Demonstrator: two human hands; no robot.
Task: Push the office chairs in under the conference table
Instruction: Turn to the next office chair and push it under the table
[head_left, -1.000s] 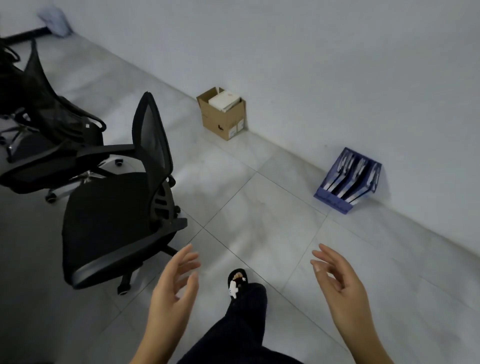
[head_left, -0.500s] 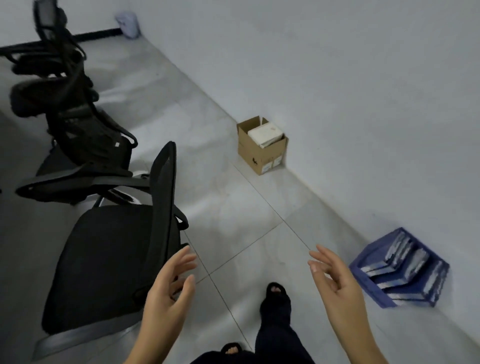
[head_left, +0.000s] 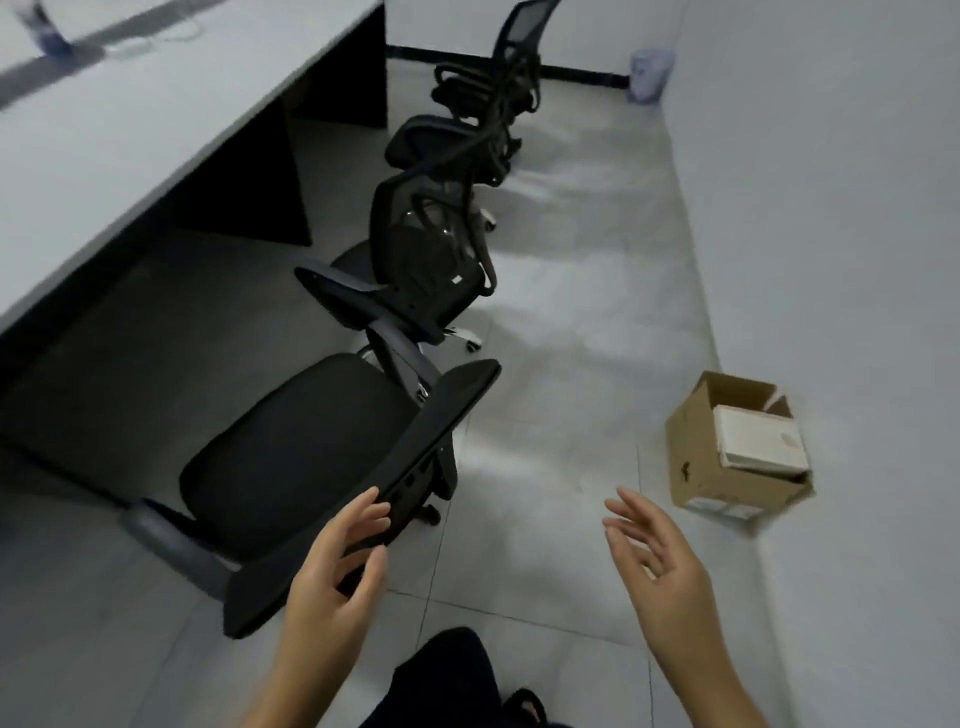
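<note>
Three black mesh office chairs stand in a row beside the grey conference table (head_left: 119, 130), all out from under it. The nearest chair (head_left: 296, 457) is right below me, its backrest top edge toward me. My left hand (head_left: 337, 571) reaches over that backrest edge, fingers spread and loosely bent, touching or just above it; I cannot tell which. My right hand (head_left: 654, 561) hovers open over the floor to the right, holding nothing. The second chair (head_left: 415, 260) and the third chair (head_left: 478, 119) stand farther along the table.
An open cardboard box (head_left: 727, 447) with a white box inside sits by the right wall. A pale waste bin (head_left: 647, 73) stands in the far corner. Tiled floor runs between the chairs and the wall. My dark trouser leg (head_left: 441, 675) shows at the bottom.
My view has swung left, bringing the table and all three chairs into sight. My left hand has come up to the nearest chair's backrest. The blue file rack has left the view.
</note>
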